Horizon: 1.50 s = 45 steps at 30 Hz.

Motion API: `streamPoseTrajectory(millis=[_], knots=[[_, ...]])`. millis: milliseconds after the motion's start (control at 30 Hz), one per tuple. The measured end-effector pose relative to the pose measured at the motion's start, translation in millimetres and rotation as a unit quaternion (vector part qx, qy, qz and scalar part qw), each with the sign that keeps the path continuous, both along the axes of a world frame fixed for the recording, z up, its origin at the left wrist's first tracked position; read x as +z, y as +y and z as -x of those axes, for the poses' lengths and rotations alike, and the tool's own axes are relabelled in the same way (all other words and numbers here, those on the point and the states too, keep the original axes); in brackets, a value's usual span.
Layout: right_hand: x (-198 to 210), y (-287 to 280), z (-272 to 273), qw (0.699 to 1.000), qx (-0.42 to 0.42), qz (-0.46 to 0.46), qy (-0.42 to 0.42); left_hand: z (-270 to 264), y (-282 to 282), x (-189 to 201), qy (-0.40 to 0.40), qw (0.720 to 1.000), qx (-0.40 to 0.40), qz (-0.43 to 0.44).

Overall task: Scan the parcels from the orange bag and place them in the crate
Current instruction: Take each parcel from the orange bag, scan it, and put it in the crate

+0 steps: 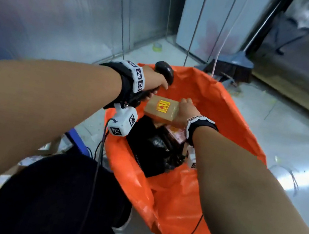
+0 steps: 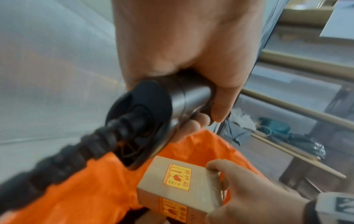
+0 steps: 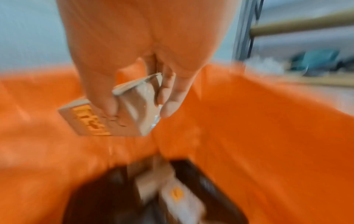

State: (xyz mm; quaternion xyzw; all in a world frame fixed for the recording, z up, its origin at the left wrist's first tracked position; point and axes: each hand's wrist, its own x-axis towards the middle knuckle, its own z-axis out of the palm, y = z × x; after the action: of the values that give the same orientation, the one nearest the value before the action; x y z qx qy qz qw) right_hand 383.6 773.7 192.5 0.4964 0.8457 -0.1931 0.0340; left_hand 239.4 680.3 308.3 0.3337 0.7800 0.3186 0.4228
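A: Parcel condition?
B: Brown taped box [image 1: 161, 108], yellow-red handling sticker on top, above the orange bag [image 1: 221, 111].
A: Grip status?
B: Right hand [image 1: 184, 111] clasps the box; left hand [image 1: 153, 82] wraps the black scanner [image 1: 165, 71]

Broom [image 1: 237, 64] against wall; tape roll [image 1: 157, 47] on floor beyond.

Orange bag [image 1: 207, 113] mouth gapes open; black-wrapped parcels [image 1: 157, 147] seemingly crowd its bottom
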Motion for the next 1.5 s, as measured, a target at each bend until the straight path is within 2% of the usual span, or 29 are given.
streamPoseTrajectory(millis=[133, 233, 367, 467, 567, 633, 767, 900, 1033, 1200, 1367, 1500], knots=[[116.8, -26.5, 26.1, 0.994, 0.063, -0.075, 0.046, 30.6, -54.9, 77.1, 0.038, 0.998, 0.018, -0.040], [182.4, -57.7, 62.2, 0.985, 0.115, -0.112, 0.065, 57.7, -102.7, 120.8, 0.065, 0.995, 0.055, -0.054], [236.4, -108.4, 132.7, 0.970, 0.147, -0.137, 0.138, 95.4, -178.6, 174.7, 0.103, 0.984, 0.121, -0.083], [259.7, -147.6, 176.7, 0.967, 0.156, -0.089, 0.179, 123.9, -235.4, 203.3, 0.134, 0.971, 0.172, -0.099], [268.3, -196.7, 212.4, 0.960, 0.146, 0.041, 0.237, 150.0, -294.6, 212.7, 0.143, 0.961, 0.220, -0.093], [270.4, -235.4, 230.4, 0.935, 0.100, 0.174, 0.292, 168.6, -332.0, 211.6, 0.143, 0.954, 0.245, -0.093], [266.7, -286.0, 243.0, 0.903, 0.060, 0.301, 0.301, 200.0, -391.7, 206.3, 0.110, 0.955, 0.259, -0.095], [261.4, -317.2, 254.9, 0.894, 0.046, 0.337, 0.293, 217.7, -434.4, 199.1, 0.063, 0.957, 0.263, -0.100], [257.1, -336.2, 271.1, 0.895, 0.049, 0.332, 0.292, 220.7, -455.0, 193.1, 0.020, 0.967, 0.246, -0.066], [256.7, -344.4, 269.5, 0.893, 0.036, 0.330, 0.305, 217.9, -460.7, 182.4, 0.003, 0.983, 0.180, -0.021], [255.4, -346.7, 264.0, 0.899, 0.022, 0.314, 0.305, 211.4, -449.5, 180.2, 0.051, 0.993, 0.107, 0.019], [254.5, -346.2, 259.3, 0.910, 0.038, 0.301, 0.282, 209.1, -442.3, 180.8, 0.071, 0.992, 0.091, 0.055]])
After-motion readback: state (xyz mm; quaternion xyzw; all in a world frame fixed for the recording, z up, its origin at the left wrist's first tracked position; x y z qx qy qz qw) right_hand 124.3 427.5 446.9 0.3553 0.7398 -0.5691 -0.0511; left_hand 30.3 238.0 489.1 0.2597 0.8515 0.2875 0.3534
